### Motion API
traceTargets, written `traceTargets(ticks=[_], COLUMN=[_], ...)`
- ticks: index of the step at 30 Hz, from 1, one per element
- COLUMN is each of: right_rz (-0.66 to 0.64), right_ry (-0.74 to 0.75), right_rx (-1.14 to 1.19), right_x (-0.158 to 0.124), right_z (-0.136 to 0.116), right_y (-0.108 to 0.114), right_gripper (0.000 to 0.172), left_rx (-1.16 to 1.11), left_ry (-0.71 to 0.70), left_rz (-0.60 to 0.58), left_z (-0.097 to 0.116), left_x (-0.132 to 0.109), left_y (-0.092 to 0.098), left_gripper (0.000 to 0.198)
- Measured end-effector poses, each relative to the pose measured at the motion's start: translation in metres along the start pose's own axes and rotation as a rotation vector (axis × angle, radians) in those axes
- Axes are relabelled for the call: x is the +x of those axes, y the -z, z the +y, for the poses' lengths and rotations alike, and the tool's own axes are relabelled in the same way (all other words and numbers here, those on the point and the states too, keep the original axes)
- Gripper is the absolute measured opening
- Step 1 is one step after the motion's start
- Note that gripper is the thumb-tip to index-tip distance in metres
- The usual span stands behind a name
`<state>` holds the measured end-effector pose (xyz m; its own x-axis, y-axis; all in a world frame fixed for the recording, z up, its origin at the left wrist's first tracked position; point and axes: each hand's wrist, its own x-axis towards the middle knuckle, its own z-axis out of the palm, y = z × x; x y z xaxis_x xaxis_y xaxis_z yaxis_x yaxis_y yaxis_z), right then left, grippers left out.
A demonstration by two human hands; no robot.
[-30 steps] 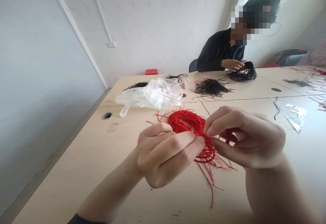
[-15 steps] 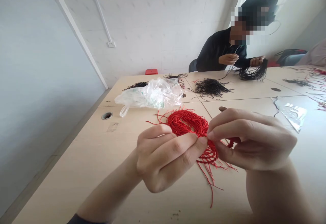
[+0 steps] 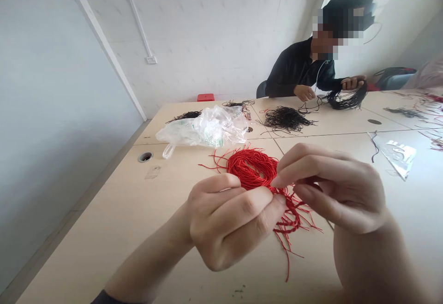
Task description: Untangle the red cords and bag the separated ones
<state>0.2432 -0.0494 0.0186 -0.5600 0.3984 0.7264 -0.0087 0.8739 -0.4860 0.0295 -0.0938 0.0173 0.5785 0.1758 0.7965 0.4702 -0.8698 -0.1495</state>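
Observation:
In the middle of the head view, my left hand is closed, thumb and index finger pinching a red braided cord whose lower part hangs in a loop past the thumb. My right hand is just to its right, with thumb and index finger apart. Its index fingertip comes close to or touches the left fingertips; the exact contact is hidden. A bit of red shows behind the right fingers. Behind both hands, a coiled bundle of red cords lies on the table, loose ends spreading out.
A crumpled clear plastic bag lies beyond the red bundle. Black cord piles are farther back. Across the table, a person in black handles black cords. A clear plastic sheet is at right, a cable hole at left.
My right thumb has parted from the index finger, and the right hand has shifted slightly left. My left hand still pinches the cord. The person opposite has lowered one hand.

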Motion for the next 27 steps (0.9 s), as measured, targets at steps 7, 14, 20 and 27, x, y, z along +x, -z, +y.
traceTargets(ticks=[7, 14, 20, 27], right_rz=[-0.117, -0.035, -0.003, 0.014], right_ry=[-0.063, -0.07, -0.05, -0.044], right_rx=[0.014, -0.083, -0.117, -0.17], right_x=[0.003, -0.004, -0.003, -0.005], right_z=[0.002, 0.0, 0.002, 0.0], right_y=[0.005, 0.004, 0.001, 0.0], right_gripper=[0.014, 0.014, 0.012, 0.014], left_rx=[-0.005, -0.004, -0.008, 0.023], left_ry=[-0.004, 0.006, -0.012, 0.034], left_rz=[-0.059, 0.008, 0.123, 0.166], left_z=[0.002, -0.003, -0.011, -0.01], left_x=[0.005, 0.002, -0.001, 0.006], left_y=[0.005, -0.002, -0.014, -0.014], left_gripper=[0.024, 0.017, 0.015, 0.005])
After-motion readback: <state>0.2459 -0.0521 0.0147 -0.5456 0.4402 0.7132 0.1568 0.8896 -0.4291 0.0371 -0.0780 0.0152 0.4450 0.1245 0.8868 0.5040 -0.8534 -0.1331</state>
